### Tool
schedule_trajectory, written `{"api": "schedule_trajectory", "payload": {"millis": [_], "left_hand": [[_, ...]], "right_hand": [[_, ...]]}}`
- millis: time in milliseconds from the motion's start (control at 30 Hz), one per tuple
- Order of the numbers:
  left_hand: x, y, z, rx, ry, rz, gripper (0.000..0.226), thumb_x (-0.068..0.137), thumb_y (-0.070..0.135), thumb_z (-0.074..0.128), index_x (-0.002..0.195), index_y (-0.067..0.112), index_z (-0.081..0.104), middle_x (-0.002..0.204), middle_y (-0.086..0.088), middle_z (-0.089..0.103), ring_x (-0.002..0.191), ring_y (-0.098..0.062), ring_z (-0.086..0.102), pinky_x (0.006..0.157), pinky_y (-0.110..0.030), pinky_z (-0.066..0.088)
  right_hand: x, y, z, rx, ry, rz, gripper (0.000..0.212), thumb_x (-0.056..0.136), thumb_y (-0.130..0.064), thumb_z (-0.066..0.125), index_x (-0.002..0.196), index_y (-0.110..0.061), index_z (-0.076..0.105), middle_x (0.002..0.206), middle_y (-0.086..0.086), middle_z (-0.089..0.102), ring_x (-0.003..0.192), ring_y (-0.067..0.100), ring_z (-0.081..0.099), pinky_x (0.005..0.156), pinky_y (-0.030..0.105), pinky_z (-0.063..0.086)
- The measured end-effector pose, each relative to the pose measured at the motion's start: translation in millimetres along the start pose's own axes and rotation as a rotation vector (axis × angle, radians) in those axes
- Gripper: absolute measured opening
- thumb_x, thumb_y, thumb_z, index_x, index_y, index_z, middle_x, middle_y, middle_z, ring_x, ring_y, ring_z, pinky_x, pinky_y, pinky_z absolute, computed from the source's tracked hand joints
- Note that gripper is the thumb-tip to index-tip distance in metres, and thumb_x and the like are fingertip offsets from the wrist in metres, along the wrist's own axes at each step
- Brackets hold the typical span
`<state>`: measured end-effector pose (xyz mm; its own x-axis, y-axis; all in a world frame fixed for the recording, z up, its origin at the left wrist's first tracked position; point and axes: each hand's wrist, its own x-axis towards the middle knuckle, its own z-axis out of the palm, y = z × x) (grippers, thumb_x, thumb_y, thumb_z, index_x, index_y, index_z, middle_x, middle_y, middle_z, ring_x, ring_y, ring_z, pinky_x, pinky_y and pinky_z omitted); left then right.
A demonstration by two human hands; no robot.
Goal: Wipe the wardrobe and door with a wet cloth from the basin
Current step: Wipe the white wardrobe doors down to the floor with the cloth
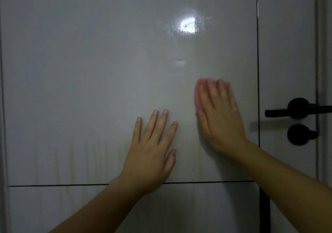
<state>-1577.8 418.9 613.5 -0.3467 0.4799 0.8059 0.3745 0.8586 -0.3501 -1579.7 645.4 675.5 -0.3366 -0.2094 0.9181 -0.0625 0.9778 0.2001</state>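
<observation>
Pink cloth [198, 92] under flat right hand [221, 118], near groove [258, 71] in door [89, 71]; left hand [152, 152] flat, spread.

Dim, glare [187, 25] on glossy door [107, 71] (right hand [220, 114] blurred)

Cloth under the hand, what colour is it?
Pink. The cloth, under the right hand, shows best in the head view.

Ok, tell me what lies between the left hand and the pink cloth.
Nothing but bare white panel, seen in the head view; the left hand rests flat, apart from the pink cloth.
</observation>
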Motion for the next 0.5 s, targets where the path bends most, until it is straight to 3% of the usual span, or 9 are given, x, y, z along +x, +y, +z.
{"api": "schedule_trajectory", "payload": {"millis": [100, 333, 500], "left_hand": [[7.6, 11.4, 1.7, 0.003, -0.005, 0.015, 0.066, 0.102, 0.047, 0.032, 0.162, 0.023, 0.018, 0.172, -0.009, 0.004, 0.158, -0.029, -0.001, 0.123, -0.059, 0.006], [8.2, 32.8, 10.0, 0.032, -0.019, 0.07, 0.067, 0.099, 0.045, 0.037, 0.16, 0.02, 0.028, 0.171, -0.014, 0.008, 0.158, -0.033, 0.004, 0.122, -0.065, 0.01], [18.5, 53.9, 14.0, 0.025, 0.002, 0.107, 0.069, 0.096, 0.044, 0.041, 0.159, 0.017, 0.031, 0.17, -0.015, 0.013, 0.158, -0.034, 0.008, 0.121, -0.065, 0.016]], "right_hand": [[17.7, 4.9, -6.4, 0.078, 0.073, 0.179, 0.07, 0.106, -0.04, 0.023, 0.161, -0.013, -0.01, 0.168, 0.011, -0.015, 0.155, 0.029, -0.017, 0.126, 0.044, -0.011], [-52.7, 11.1, 17.8, 0.036, 0.057, 0.035, 0.068, 0.106, -0.04, 0.022, 0.162, -0.008, 0.003, 0.17, 0.015, -0.006, 0.157, 0.032, -0.006, 0.127, 0.048, 0.001], [-1.9, 29.0, -0.8, 0.142, 0.156, 0.321, 0.066, 0.106, -0.037, 0.02, 0.162, -0.01, -0.002, 0.17, 0.014, -0.004, 0.156, 0.032, -0.007, 0.127, 0.049, -0.004]]}}
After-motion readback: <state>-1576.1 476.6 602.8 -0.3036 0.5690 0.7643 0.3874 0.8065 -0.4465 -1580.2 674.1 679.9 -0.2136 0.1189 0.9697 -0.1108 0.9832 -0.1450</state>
